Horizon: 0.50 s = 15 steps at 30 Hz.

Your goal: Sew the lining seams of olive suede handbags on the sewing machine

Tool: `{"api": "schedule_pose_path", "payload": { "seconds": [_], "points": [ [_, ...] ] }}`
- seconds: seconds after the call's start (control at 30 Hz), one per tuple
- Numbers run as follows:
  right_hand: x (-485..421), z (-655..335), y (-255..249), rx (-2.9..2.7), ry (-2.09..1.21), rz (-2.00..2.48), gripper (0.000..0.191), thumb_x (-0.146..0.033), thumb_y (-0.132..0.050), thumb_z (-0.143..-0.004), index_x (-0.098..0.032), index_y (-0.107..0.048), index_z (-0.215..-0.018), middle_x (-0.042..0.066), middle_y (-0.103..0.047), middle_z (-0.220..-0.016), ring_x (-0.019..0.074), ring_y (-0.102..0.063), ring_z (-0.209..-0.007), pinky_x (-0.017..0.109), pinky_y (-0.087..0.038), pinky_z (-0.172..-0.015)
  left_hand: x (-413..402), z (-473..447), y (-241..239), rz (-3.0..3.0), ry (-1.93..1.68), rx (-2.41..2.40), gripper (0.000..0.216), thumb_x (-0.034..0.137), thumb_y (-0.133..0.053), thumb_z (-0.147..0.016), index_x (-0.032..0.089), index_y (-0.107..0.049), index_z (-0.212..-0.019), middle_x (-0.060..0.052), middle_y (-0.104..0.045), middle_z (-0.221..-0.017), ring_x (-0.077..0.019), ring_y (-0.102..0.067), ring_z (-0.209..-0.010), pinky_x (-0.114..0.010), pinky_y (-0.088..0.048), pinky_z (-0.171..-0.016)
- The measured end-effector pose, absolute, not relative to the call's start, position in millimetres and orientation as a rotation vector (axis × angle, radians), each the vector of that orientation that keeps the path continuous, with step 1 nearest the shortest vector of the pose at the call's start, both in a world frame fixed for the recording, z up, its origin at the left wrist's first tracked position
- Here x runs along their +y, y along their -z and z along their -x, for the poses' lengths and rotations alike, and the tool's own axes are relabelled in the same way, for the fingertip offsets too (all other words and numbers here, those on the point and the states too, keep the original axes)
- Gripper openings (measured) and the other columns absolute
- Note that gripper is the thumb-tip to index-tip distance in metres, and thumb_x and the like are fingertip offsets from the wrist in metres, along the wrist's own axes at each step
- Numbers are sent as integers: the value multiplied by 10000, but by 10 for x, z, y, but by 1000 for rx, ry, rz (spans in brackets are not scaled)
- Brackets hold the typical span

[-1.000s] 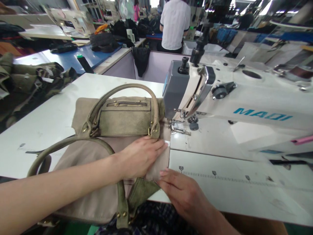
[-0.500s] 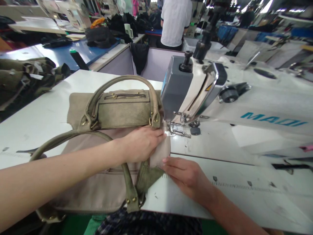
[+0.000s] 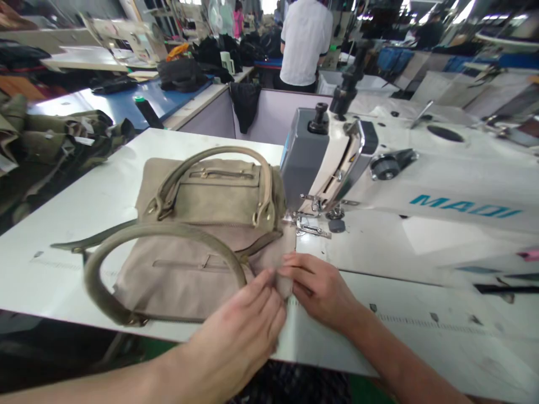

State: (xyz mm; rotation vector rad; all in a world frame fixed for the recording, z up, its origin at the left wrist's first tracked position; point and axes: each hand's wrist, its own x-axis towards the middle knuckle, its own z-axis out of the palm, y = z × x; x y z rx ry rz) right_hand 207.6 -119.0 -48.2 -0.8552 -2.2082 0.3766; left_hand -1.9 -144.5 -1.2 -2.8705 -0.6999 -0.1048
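An olive-tan handbag (image 3: 210, 196) with two looped handles lies on the white sewing table (image 3: 84, 202), its beige lining panel (image 3: 185, 275) spread toward me. My left hand (image 3: 244, 325) and my right hand (image 3: 315, 286) meet at the near right corner of the lining, both pinching its edge. The corner sits just in front of the presser foot (image 3: 309, 224) of the white sewing machine (image 3: 421, 185).
A pile of olive bag parts (image 3: 54, 140) lies at the far left. A blue table (image 3: 118, 101) behind carries dark bags and a thread cone. A person in a white shirt (image 3: 305, 45) stands with their back to me at another station.
My left hand left the top of the lining and drew back toward me to the near corner. The right hand moved up to meet it, and both now pinch the fabric edge.
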Motion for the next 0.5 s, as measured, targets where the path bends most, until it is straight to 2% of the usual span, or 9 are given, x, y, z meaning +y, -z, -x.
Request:
{"api": "schedule_pose_path", "payload": {
  "seconds": [0.07,0.1,0.17,0.23,0.3,0.4,0.5],
  "points": [
    [-1298,-2051,463,-2245,-384,876,246,-106,-459,-944,-131,-699,-988,135,-699,-1000,240,-673,-1000,383,-592,-884,-1626,104,212,2860,239,-745,430,266,-549,-920,68,-569,-1300,-135,-635,-1260,-270,-552,-1209,-439,-102,-1227],
    [-1363,-2038,462,-2254,-367,905,252,-109,-453,-951,-125,-703,-979,141,-700,-997,241,-679,-977,375,-599,-869,-1641,150,282,2878,314,-799,431,258,-526,-942,95,-534,-1341,-111,-622,-1290,-250,-532,-1241,-445,-50,-1233],
    [-1491,-2016,472,-2240,-300,970,277,-108,-427,-973,-112,-702,-1007,155,-702,-1024,238,-684,-965,358,-606,-855,-1570,234,331,2922,429,-944,473,366,-509,-973,122,-489,-1378,-94,-613,-1311,-235,-510,-1273,-463,4,-1229],
    [-1588,-1998,487,-2214,-238,1009,294,-105,-407,-988,-101,-694,-1053,166,-698,-1061,240,-676,-1003,349,-602,-867,-1444,292,277,2964,402,-1041,620,520,-525,-943,123,-440,-1412,-106,-600,-1325,-240,-516,-1262,-468,4,-1219],
    [-1635,-1978,493,-2208,-210,1012,300,-93,-404,-984,-104,-692,-1065,156,-705,-1026,251,-662,-1026,369,-598,-874,-1328,320,177,3025,308,-1030,716,585,-539,-907,125,-404,-1439,-122,-551,-1386,-249,-505,-1266,-461,-10,-1213],
    [-1630,-1937,476,-2210,-206,1026,285,-91,-428,-968,-123,-703,-1035,128,-713,-916,259,-664,-928,398,-605,-808,-1209,321,45,3141,180,-879,586,474,-555,-896,155,-474,-1381,-112,-445,-1487,-264,-422,-1344,-480,-17,-1209],
    [-1610,-1912,447,-2214,-236,1041,289,-92,-422,-961,-119,-707,-1006,125,-714,-893,245,-661,-826,378,-606,-730,-1133,313,-43,3214,30,-768,511,384,-586,-840,150,-541,-1292,-105,-470,-1467,-264,-430,-1334,-450,-137,-1192]
  ]
}}
